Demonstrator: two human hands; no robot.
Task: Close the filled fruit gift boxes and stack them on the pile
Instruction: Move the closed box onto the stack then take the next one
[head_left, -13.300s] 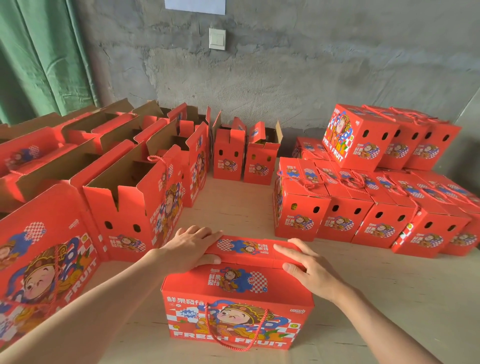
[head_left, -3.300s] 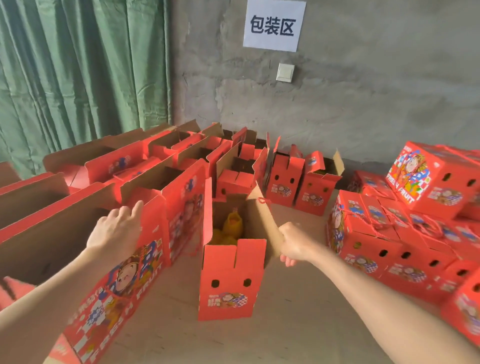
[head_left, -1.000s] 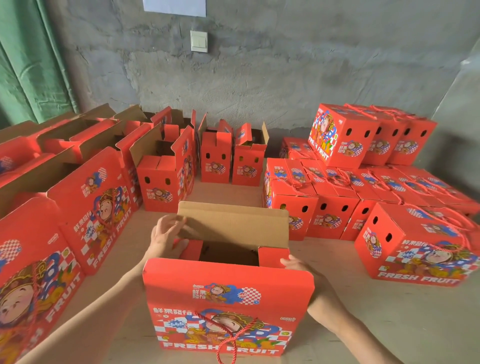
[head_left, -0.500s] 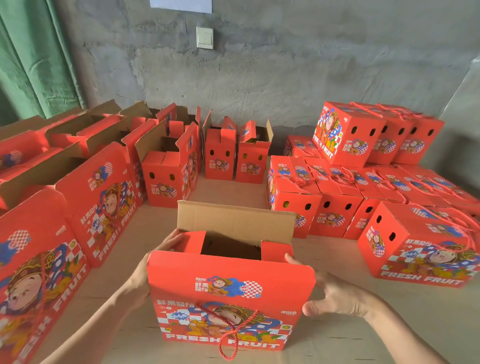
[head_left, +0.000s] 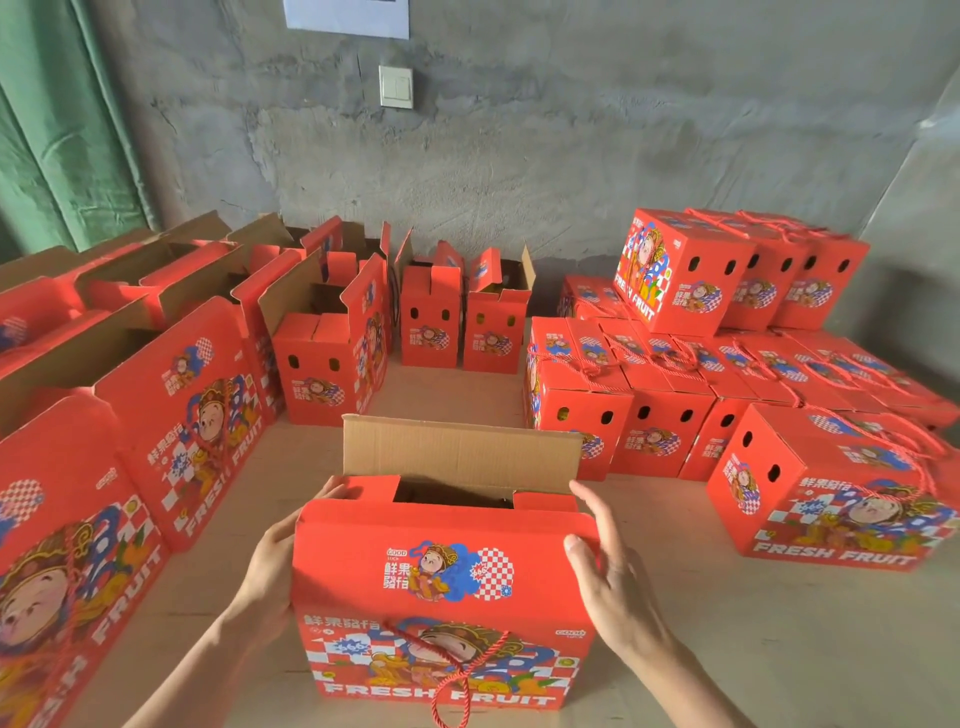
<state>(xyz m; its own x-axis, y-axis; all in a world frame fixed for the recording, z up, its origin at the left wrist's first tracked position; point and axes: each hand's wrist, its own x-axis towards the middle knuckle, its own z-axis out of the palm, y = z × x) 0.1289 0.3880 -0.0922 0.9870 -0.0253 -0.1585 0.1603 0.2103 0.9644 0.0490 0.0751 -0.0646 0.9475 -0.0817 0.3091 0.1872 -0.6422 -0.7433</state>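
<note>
squarely bracketing the gift box (head_left: 447, 603) from both ends. pressing the left hand (head_left: 270, 566) flat along its left end, fingers loose and fairly straight, tips up at the folded-in side flap (head_left: 363, 491); curled round nothing. laying the right hand (head_left: 610, 571) against the right end, fingers straight and slightly apart, thumb resting on the edge of the near flap (head_left: 363, 535); likewise gripping nothing.

between the two hands: box upright on the pale surface (head_left: 779, 639), top not yet shut, near red flap standing, far brown flap (head_left: 462, 449) standing just past the fingertips, inside too dark to tell. below the wrists, hanging down the printed front, a red rope handle (head_left: 457, 670).

right of the right hand, near but apart, one closed box (head_left: 831, 499) on its own. beyond that, the pile (head_left: 649, 415) of closed boxes in rows, with a top layer (head_left: 680, 270) of three at the back.

left of the left hand, close by, open boxes (head_left: 182, 415) with flaps up, running away in a row. ahead of the fingertips, another open box (head_left: 322, 358) and two narrow ones (head_left: 431, 322) end-on.

farthest from both hands, a grey wall (head_left: 571, 130) with a white switch (head_left: 396, 87), the lower part of a paper sheet (head_left: 347, 18), and far off to the left a green curtain (head_left: 62, 130).
</note>
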